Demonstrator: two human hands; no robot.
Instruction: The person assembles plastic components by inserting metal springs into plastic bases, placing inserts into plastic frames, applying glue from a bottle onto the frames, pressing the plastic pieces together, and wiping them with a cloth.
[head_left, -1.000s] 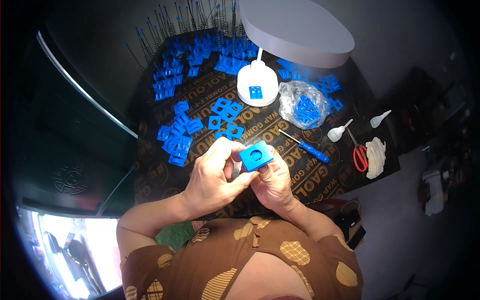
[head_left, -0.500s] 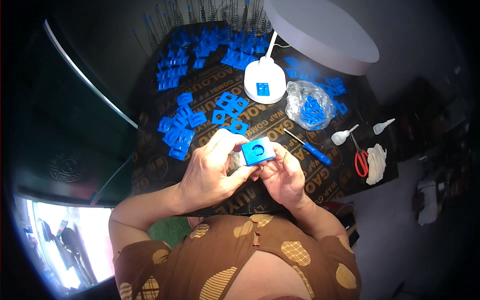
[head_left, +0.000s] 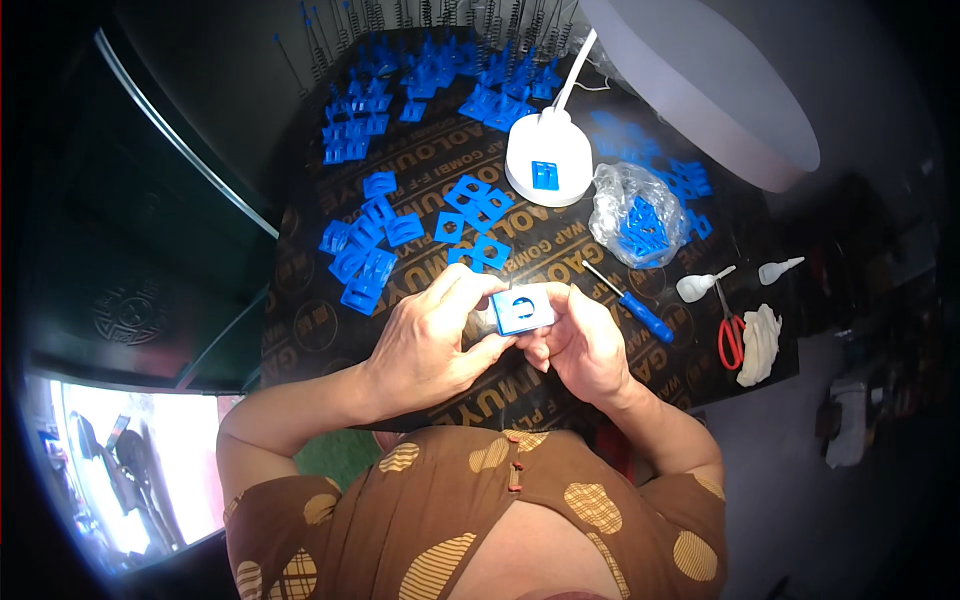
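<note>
Between my two hands, above the near part of the dark table, is a small blue square plastic piece with a round hole [head_left: 507, 320]. Its top catches the light and looks pale. My left hand [head_left: 427, 332] pinches the left side of it with thumb and index finger. The fingers of my right hand [head_left: 585, 342] are closed on its right side, partly hidden behind it. Just beyond my left hand lie several flat blue square plates with round holes [head_left: 449, 228]. Left of those is a heap of blue bracket-like pieces [head_left: 368, 280].
A white lamp base [head_left: 550, 185] carries one blue piece. Beside it are a clear plastic bag of small blue parts [head_left: 640, 228], a blue-handled screwdriver [head_left: 645, 316], white nozzle bottles [head_left: 697, 288], red-handled scissors [head_left: 731, 342] and a crumpled white cloth [head_left: 762, 346]. Blue pieces with springs [head_left: 495, 98] stand farther back.
The blue square piece has tilted in my fingers, and its top now looks brighter. The view has shifted slightly, so the table items sit a little farther right.
</note>
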